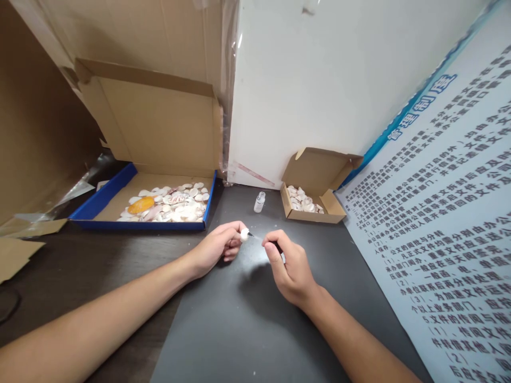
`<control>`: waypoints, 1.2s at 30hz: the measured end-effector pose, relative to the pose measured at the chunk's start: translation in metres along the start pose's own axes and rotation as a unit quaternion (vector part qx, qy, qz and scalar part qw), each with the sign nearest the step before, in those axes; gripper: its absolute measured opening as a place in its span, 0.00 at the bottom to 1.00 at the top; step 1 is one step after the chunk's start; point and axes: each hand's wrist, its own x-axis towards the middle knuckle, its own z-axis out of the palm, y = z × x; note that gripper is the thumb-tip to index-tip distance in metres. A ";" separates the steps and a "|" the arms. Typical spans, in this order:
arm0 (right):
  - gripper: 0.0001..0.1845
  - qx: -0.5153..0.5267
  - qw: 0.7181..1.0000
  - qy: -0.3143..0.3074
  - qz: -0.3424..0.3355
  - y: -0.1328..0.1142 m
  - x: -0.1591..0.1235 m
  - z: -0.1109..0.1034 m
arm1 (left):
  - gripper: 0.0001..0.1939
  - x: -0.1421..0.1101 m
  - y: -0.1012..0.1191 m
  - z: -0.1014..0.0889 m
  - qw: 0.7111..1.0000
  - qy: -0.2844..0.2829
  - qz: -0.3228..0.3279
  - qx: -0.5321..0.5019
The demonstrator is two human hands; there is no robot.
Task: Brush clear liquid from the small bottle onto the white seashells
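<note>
My left hand [219,248] rests on the dark table, fingers curled, pinching a small white shell [244,235] at its fingertips. My right hand [290,268] is closed around a thin dark-handled tool [275,246], a small brush or pick, whose fine tip points left and reaches the shell. The two hands are a few centimetres apart over a dark grey mat [247,319]. A small clear glass vial [259,202] stands upright, apart from both hands, just beyond them.
A blue-edged cardboard box [104,194] with several white shells and one orange shell lies at the back left. A small brown carton [315,213] of shells sits at the back right. A printed poster [439,239] leans on the right; cardboard walls stand behind.
</note>
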 end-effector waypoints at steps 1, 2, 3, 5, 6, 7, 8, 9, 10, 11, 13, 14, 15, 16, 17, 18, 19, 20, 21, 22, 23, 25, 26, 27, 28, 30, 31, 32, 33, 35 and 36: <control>0.09 0.011 1.000 -0.008 -0.012 0.000 0.000 0.000 | 0.06 0.000 0.000 0.000 1.000 0.003 0.000 0.000; 0.09 0.015 1.000 -0.017 -0.017 0.000 -0.001 0.000 | 0.06 0.000 0.000 0.000 1.000 0.005 -0.001 -0.001; 0.09 0.011 0.999 -0.026 -0.015 0.000 -0.001 0.001 | 0.06 -0.001 0.000 0.000 1.000 0.006 -0.003 -0.001; 0.09 -0.013 0.999 -0.037 0.008 0.000 -0.001 0.002 | 0.06 -0.001 0.000 0.000 1.000 0.005 -0.006 -0.003; 0.10 -0.028 0.999 -0.038 0.021 0.000 0.000 0.002 | 0.06 0.000 0.000 -0.001 1.000 0.004 -0.006 -0.005; 0.11 -0.040 0.998 -0.036 0.032 0.000 0.000 0.002 | 0.05 0.000 0.000 -0.001 1.000 0.004 -0.006 -0.006; 0.11 -0.047 0.998 -0.031 0.039 0.000 0.000 0.001 | 0.05 0.000 0.000 -0.001 1.000 0.004 -0.006 -0.008; 0.12 -0.047 0.998 -0.026 0.039 0.000 0.001 0.001 | 0.05 0.000 0.000 -0.001 1.000 0.003 -0.006 -0.009; 0.12 -0.039 0.998 -0.022 0.033 0.000 0.001 0.001 | 0.05 0.000 0.000 -0.001 1.000 0.003 -0.006 -0.009; 0.11 -0.026 0.999 -0.021 0.023 0.000 0.001 0.001 | 0.05 0.001 0.000 -0.001 1.000 0.003 -0.007 -0.008; 0.10 0.000 1.000 -0.027 0.000 0.000 0.001 0.001 | 0.05 0.001 0.000 -0.001 1.000 0.004 -0.007 -0.007; 0.09 0.003 0.999 -0.032 -0.004 0.000 0.001 0.001 | 0.05 0.001 0.000 -0.001 1.000 0.004 -0.006 -0.007; 0.09 -0.005 0.999 -0.037 -0.001 0.000 0.001 0.001 | 0.05 0.001 0.000 -0.001 1.000 0.005 -0.006 -0.008; 0.10 -0.020 0.999 -0.039 0.009 0.000 0.001 0.001 | 0.05 0.001 0.000 -0.001 1.000 0.006 -0.005 -0.009; 0.10 -0.037 0.998 -0.038 0.021 0.000 0.001 0.001 | 0.05 0.001 0.000 -0.001 1.000 0.006 -0.005 -0.011; 0.11 -0.051 0.998 -0.032 0.034 0.000 0.001 0.001 | 0.05 0.000 0.000 -0.001 1.000 0.007 -0.006 -0.013; 0.11 -0.056 0.997 -0.024 0.040 0.000 0.001 0.001 | 0.05 0.000 0.000 -0.001 1.000 0.008 -0.006 -0.014; 0.11 -0.051 0.998 -0.017 0.039 0.000 0.001 0.000 | 0.05 0.000 0.001 0.000 1.000 0.010 -0.006 -0.015; 0.11 -0.038 0.999 -0.013 0.031 0.000 0.001 0.000 | 0.05 0.000 0.001 0.000 1.000 0.011 -0.006 -0.016; 0.10 -0.022 0.999 -0.014 0.019 0.000 0.000 0.000 | 0.05 0.000 0.001 0.000 1.000 0.013 -0.007 -0.017; 0.09 -0.011 1.000 -0.019 0.009 0.000 0.000 0.000 | 0.06 -0.001 0.001 0.000 1.000 0.015 -0.008 -0.019; 0.09 -0.013 0.999 -0.037 0.005 0.000 -0.001 0.001 | 0.06 -0.001 0.001 0.000 1.000 0.018 -0.011 -0.022; 0.10 -0.026 0.999 -0.042 0.014 0.000 0.000 0.001 | 0.06 -0.001 0.001 0.000 0.999 0.019 -0.011 -0.023; 0.10 -0.042 0.998 -0.044 0.026 0.001 0.000 0.001 | 0.06 -0.001 0.001 0.000 0.999 0.019 -0.011 -0.024; 0.11 -0.057 0.997 -0.041 0.038 0.001 0.000 0.002 | 0.06 0.000 0.001 0.000 0.999 0.019 -0.011 -0.023; 0.12 -0.068 0.996 -0.031 0.049 0.001 0.001 0.001 | 0.06 0.000 0.001 0.000 1.000 0.020 -0.011 -0.021; 0.12 -0.062 0.997 -0.027 0.045 0.000 0.001 0.001 | 0.06 0.000 0.001 0.000 1.000 0.021 -0.012 -0.020; 0.12 -0.049 0.998 -0.026 0.034 0.000 0.001 0.001 | 0.06 0.000 0.001 0.000 0.999 0.023 -0.012 -0.020; 0.11 -0.033 0.999 -0.028 0.020 0.000 0.001 0.000 | 0.06 0.000 0.001 0.000 0.999 0.026 -0.013 -0.020; 0.10 -0.013 0.999 -0.042 -0.005 -0.001 0.001 0.000 | 0.07 0.000 0.000 0.000 0.999 0.030 -0.016 -0.021; 0.10 -0.015 0.999 -0.049 -0.008 -0.001 0.001 0.000 | 0.07 0.000 0.000 0.000 0.999 0.032 -0.016 -0.021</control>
